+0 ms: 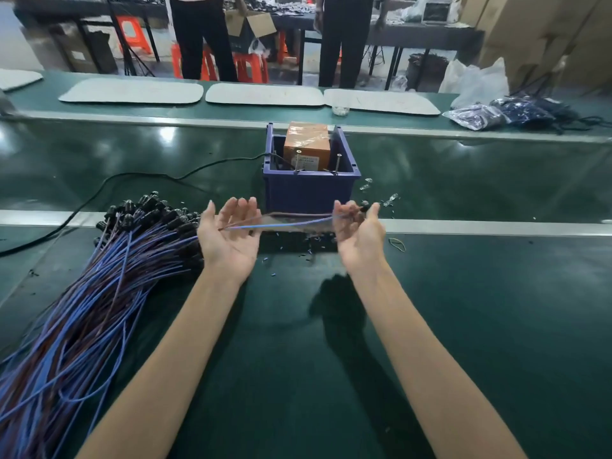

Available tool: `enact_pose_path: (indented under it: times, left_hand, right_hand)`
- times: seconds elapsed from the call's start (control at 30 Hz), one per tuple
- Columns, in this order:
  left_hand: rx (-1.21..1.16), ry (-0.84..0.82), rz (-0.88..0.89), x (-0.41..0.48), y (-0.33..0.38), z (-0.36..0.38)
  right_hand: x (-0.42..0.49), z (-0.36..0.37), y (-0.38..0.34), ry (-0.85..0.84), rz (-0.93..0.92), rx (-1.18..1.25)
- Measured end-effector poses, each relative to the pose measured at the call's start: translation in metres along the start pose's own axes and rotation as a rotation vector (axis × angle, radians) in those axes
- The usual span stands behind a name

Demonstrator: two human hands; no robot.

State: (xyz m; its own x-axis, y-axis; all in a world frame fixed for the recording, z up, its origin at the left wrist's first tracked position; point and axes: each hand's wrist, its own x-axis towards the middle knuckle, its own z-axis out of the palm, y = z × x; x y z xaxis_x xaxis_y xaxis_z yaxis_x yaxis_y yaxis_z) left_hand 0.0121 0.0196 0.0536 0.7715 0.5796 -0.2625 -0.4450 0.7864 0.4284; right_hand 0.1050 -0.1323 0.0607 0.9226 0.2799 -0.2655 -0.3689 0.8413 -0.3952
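Note:
A thin blue and brown wire pair [291, 220] stretches between my two hands above the green table, just in front of a blue bin [311, 190]. My left hand [230, 235] is palm up with its fingers spread, and the wire's bare ends lie across the palm. My right hand [359, 231] pinches the other end, where a small black connector [364, 207] sticks out past the fingers. A large bundle of blue and brown wires with black connectors [109, 286] lies on the table to my left.
The blue bin holds an orange box [308, 144] and two upright metal pins. A black cable [139, 180] runs left from the bin. Small wire scraps and clear bits lie around the bin. White pads [265, 94] and bagged goods [516, 114] sit beyond. Two people stand behind.

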Motion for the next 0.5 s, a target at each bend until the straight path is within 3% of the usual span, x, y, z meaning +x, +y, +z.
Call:
enact_pose_path:
  times: [0.1,0.2,0.33,0.5]
  left_hand:
    - [-0.046,0.128,-0.015,-0.008,-0.008,0.009]
    - [0.283,0.143,0.020,-0.017,-0.025,0.014]
    - [0.907,-0.129,0.108,-0.029,-0.044,0.010]
    - [1.019,-0.367,0.128,-0.043,-0.061,0.010]
  right_hand:
    - [0.002,-0.013,-0.031,0.023,0.023,-0.084]
    - [-0.003,-0.023,-0.048,-0.092,0.054,-0.283]
    - [-0.017,-0.030,-0.055,-0.218,0.053,-0.612]
    - [-0.038,-0.031,-0.031,-0.334,0.046,-1.066]
